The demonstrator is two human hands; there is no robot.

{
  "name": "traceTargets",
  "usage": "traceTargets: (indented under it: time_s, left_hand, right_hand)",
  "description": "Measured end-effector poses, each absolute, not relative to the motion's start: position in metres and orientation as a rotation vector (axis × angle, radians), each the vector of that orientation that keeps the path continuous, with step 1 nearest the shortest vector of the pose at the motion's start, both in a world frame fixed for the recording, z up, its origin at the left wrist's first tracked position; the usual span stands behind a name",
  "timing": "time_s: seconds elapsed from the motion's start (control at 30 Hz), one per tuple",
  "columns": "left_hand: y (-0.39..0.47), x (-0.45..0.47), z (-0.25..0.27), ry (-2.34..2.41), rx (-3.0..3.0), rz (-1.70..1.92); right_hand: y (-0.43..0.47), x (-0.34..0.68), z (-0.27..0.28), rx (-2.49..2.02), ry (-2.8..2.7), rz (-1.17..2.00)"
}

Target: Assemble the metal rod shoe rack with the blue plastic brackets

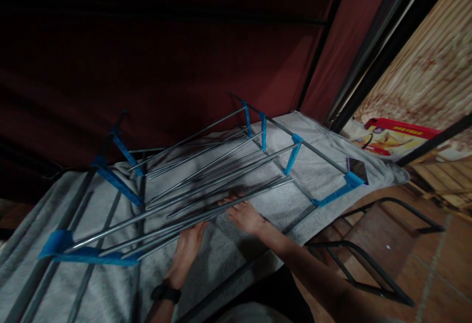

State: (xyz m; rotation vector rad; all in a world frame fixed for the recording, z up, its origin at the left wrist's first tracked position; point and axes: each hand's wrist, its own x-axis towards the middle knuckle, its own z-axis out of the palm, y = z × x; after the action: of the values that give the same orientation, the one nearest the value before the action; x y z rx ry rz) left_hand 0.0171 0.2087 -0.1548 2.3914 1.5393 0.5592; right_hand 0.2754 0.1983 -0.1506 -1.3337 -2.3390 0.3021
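Note:
A rack frame of grey metal tubes with blue plastic brackets lies on a grey blanket-covered surface. Several thin metal rods run across it, some with their left ends in the front left bracket. The right ends of the nearest rods lie loose, short of the front right bracket. My left hand, below a dark wristwatch strap, is closed at the nearest rods from underneath; its fingertips are partly hidden. To its right, my right hand has its fingers curled over the same rods.
The grey blanket drapes over the edges. A phone lies beside the right end of the frame. A chair stands at the lower right. Beyond the surface are a red and yellow package and a wooden slatted piece.

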Motion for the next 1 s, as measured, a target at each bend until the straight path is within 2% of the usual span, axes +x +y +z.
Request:
traceTargets:
  time_s: [0.2,0.37,0.47,0.67,1.0]
  left_hand:
    - [0.205,0.012,-0.158,1.495,2.370,0.679]
    - [0.209,0.013,-0.154,1.451,2.441,0.879]
    - [0.214,0.012,-0.160,1.423,2.441,0.923]
    - [0.223,0.009,-0.165,1.443,2.360,0.873]
    - [0.229,0.007,-0.150,1.504,2.259,0.856]
  right_hand:
    - [0.157,0.352,-0.174,-1.332,-2.078,0.229]
    - [0.173,0.429,-0.177,-1.869,-1.413,-0.014]
    - [0.196,0.461,-0.174,-2.108,-1.215,-0.119]
    - [0.232,0.482,-0.179,-2.254,-1.328,0.115]
    - [0.237,0.479,-0.181,-2.236,-1.421,0.206]
